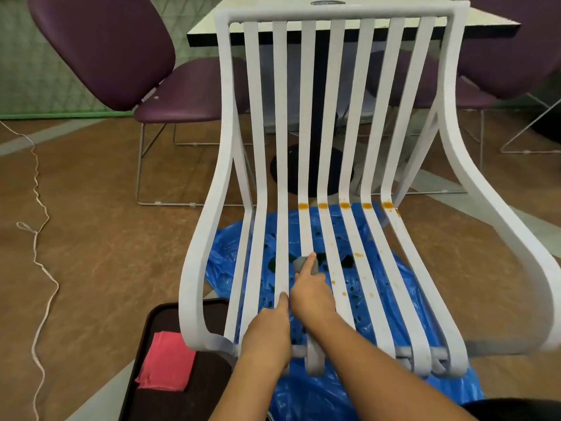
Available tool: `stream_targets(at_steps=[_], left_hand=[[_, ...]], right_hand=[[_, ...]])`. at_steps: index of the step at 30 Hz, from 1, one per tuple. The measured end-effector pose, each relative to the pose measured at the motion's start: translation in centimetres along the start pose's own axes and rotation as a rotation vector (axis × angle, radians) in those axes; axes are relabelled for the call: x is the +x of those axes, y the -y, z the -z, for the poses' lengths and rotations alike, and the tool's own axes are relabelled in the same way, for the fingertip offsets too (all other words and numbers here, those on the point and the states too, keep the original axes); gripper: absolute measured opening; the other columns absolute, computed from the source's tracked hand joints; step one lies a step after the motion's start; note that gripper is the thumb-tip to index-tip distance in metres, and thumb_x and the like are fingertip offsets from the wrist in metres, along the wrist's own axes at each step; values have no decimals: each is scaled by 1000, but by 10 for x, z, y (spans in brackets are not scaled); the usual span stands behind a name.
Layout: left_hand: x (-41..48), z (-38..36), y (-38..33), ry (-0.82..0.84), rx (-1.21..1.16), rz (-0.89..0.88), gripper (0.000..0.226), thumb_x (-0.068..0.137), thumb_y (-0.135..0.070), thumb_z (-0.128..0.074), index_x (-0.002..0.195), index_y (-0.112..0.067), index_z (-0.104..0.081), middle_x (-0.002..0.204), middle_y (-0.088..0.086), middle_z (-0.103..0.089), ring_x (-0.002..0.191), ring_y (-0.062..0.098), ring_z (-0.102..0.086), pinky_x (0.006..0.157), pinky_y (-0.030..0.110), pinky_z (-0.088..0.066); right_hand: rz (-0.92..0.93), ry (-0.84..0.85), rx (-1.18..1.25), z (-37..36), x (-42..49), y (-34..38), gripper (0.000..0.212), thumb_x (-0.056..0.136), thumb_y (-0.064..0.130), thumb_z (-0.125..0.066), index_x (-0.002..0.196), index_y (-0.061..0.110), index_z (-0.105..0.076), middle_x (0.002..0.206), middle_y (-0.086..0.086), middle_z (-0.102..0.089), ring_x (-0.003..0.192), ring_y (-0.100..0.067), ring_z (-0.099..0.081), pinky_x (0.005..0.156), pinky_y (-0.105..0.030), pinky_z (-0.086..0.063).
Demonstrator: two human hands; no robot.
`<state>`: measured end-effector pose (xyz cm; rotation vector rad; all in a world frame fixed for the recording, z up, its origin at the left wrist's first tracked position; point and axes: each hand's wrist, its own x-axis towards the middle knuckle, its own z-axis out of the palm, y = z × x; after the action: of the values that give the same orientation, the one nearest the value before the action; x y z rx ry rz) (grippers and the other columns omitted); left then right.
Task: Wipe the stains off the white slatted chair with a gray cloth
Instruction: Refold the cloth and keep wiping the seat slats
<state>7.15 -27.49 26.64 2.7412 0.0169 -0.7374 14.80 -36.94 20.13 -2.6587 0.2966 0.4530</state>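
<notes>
A brown floor is seen, with a blue plastic sheet spread beneath the white slatted chair. The gray cloth is held on a middle seat slat by the right hand: the forefinger is laid straight over it and the other fingers are curled down beside it. A neighbouring slat, just left of that forefinger, is gripped by the left hand, one digit stretched along it. Beyond the fingertips a row of orange stains is spread across five slats at the bend – smaller orange spots are scattered right of the forefinger. Left of the hands a pink cloth is laid on a dark tray. Purple chairs and a table are placed behind.
</notes>
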Motion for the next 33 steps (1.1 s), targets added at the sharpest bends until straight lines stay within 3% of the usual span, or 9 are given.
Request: stream_targets(at_steps=[2,7,10,12,15,20,22,27,33], left_hand=[[0,3,-2,19,-6,-8,87,90,3,-57,159,-25,-11,95,4,-52,81,21,-56,71,34,-49],[13,11,2,85,-45,3,88,86,3,-62,154,-28,-16,113,9,-56,97,25,-62,85,41,-57],[23,19,4,179,-24,9,108,83,0,-70,159,-32,0,117,11,-56,99,26,-63,82,39,-57],[32,25,3,261,19,28,126,80,-6,-78,158,-33,17,130,14,-53,108,28,-63,86,39,-55],[43,33,2,328,30,34,137,77,-14,-86,155,-34,26,142,13,-47,117,30,-61,94,42,-54],[51,37,4,333,-135,27,129,78,-20,-86,157,-40,14,134,9,-50,103,28,-67,89,43,-57],[52,36,3,331,-145,21,128,80,-18,-85,157,-40,15,136,9,-49,103,27,-66,89,41,-57],[52,38,4,337,-137,12,128,82,-17,-83,157,-37,20,133,8,-53,112,27,-61,91,38,-53],[51,39,4,348,-130,14,129,82,-19,-83,156,-39,21,127,9,-55,102,26,-66,81,37,-54]], right_hand=[[-13,-23,-22,6,23,7,95,98,24,-55,155,11,20,128,-23,-45,94,-32,-62,75,-40,-52],[6,-18,-34,20,75,20,96,96,21,-54,155,10,21,135,-27,-44,104,-38,-61,78,-43,-49],[-7,-12,-54,28,99,29,94,97,16,-52,154,9,22,144,-29,-37,113,-39,-59,78,-42,-46],[-15,-18,-58,31,114,34,93,97,16,-51,154,8,22,148,-30,-34,116,-40,-58,82,-43,-48],[-7,-35,-55,31,137,37,94,96,17,-51,154,8,22,146,-29,-36,114,-40,-58,82,-44,-49],[11,-55,-32,34,166,42,94,94,14,-50,154,5,21,138,-28,-42,108,-39,-59,79,-43,-50],[7,-59,-31,36,173,43,94,93,12,-50,154,5,22,138,-28,-43,107,-38,-59,74,-41,-47],[-10,-60,-21,38,182,48,94,94,13,-51,154,4,21,142,-28,-41,113,-38,-58,79,-41,-47],[-1,-79,-9,33,177,45,82,103,26,-41,154,3,20,139,-28,-41,111,-37,-58,75,-40,-44]])
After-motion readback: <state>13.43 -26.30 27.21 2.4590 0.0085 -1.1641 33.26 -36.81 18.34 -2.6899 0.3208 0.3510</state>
